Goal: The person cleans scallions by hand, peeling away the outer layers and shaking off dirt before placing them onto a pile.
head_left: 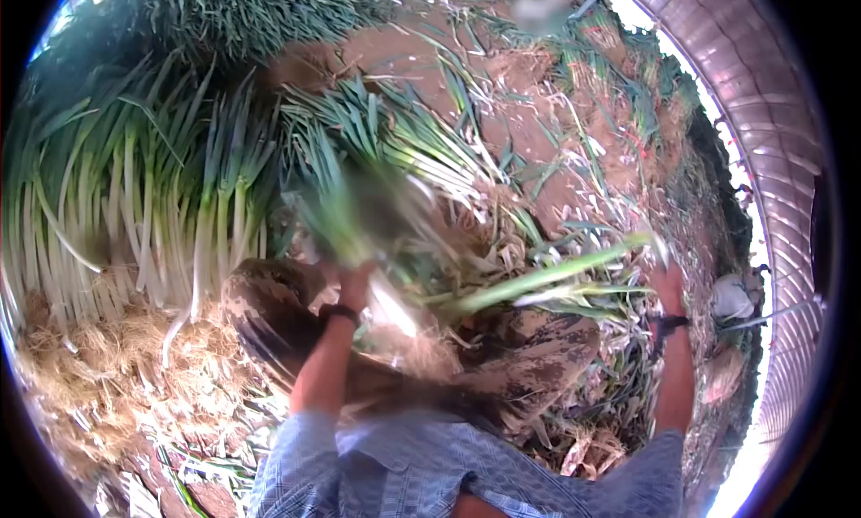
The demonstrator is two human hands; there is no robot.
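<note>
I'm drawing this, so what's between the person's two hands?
In the head view: blurry white stems beside the left hand, then a long green stalk slanting up toward the right hand, with leafy scraps around it.

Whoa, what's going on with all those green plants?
Someone in a blue checked shirt is handling long, leafy plants. The left hand holds green-and-white stalks, blurred in the picture. The right hand is at the end of a long, pale-green leafy strip; its grip is hard to make out. To the left, many tall white-stemmed plants with green leaves stand packed together, straw-coloured roots at the bottom.
</note>
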